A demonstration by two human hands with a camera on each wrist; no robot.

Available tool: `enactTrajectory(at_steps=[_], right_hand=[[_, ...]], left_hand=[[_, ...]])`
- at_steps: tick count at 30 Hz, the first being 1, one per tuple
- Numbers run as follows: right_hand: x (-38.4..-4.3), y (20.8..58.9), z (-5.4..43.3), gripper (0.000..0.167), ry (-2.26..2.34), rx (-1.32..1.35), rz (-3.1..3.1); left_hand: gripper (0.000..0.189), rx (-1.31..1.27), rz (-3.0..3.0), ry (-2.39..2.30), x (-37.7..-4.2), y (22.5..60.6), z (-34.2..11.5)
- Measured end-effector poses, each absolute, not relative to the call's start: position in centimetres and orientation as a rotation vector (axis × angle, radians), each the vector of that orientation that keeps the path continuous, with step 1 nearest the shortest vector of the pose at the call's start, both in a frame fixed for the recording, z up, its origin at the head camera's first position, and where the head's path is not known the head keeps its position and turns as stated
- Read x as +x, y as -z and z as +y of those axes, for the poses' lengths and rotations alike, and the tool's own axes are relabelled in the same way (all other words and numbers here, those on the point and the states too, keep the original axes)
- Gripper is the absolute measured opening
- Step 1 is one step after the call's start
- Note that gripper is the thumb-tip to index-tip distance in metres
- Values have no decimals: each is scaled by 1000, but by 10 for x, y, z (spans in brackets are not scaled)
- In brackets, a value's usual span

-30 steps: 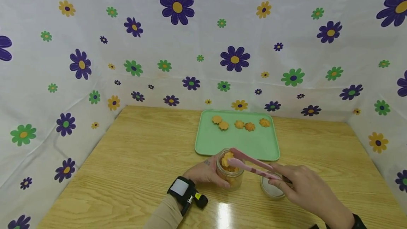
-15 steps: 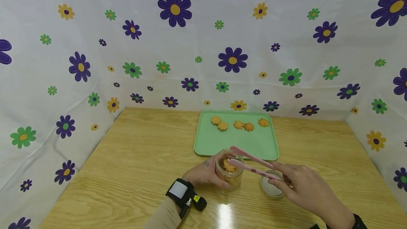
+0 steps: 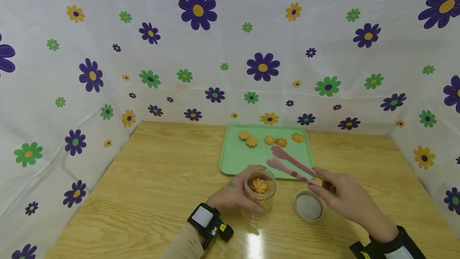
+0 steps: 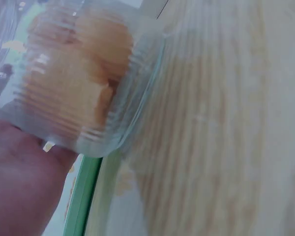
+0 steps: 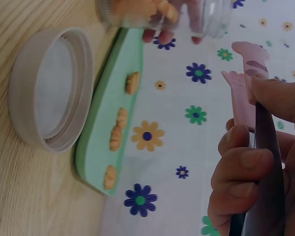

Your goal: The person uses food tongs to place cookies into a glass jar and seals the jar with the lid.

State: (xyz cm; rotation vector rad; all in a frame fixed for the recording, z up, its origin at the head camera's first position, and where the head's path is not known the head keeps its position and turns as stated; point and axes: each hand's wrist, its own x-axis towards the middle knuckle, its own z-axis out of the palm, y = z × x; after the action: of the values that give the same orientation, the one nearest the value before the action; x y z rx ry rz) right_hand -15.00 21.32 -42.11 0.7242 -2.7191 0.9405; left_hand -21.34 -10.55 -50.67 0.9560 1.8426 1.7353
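Note:
My left hand [image 3: 235, 195] grips a clear glass jar [image 3: 261, 205], its fingers wrapped behind it and the thumb along the near side. Cookies [image 4: 64, 78] lie in the jar, one fluted cookie [image 3: 259, 186] on top below the open mouth. In my right hand [image 3: 343, 199] is a pair of pink tongs [image 3: 287, 170] with dark handles [image 5: 266, 182]. The tongs' tips stand apart with nothing between them, above the front part of the green tray [image 3: 233, 163]. Several fluted cookies [image 3: 281, 142] lie along the tray's far side.
A round lid [image 3: 309, 207] lies on the wooden table [image 3: 151, 195], right of the jar and below my right hand. A white cloth with printed flowers [image 3: 223, 43] hangs behind the table and at both sides.
The tongs have moved out of the jar's mouth, up and right, over the tray. A cookie at the jar's mouth has dropped lower in the jar. My left hand has stayed on the jar.

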Motion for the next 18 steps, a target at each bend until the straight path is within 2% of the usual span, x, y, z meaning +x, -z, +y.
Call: enactTrajectory(at_steps=[4,11,18], right_hand=[[-168,424,215,46,-926,655,-2796],[-207,435,206,49,-722,622,-2862],[-239,444,185,49,-496,633,-2884]], left_hand=[[97,965,1874,-1757,-213,507,-102],[83,957,1917,-1754,-213,508,-97],[85,981,1907,-1751,-215,510,-96]])
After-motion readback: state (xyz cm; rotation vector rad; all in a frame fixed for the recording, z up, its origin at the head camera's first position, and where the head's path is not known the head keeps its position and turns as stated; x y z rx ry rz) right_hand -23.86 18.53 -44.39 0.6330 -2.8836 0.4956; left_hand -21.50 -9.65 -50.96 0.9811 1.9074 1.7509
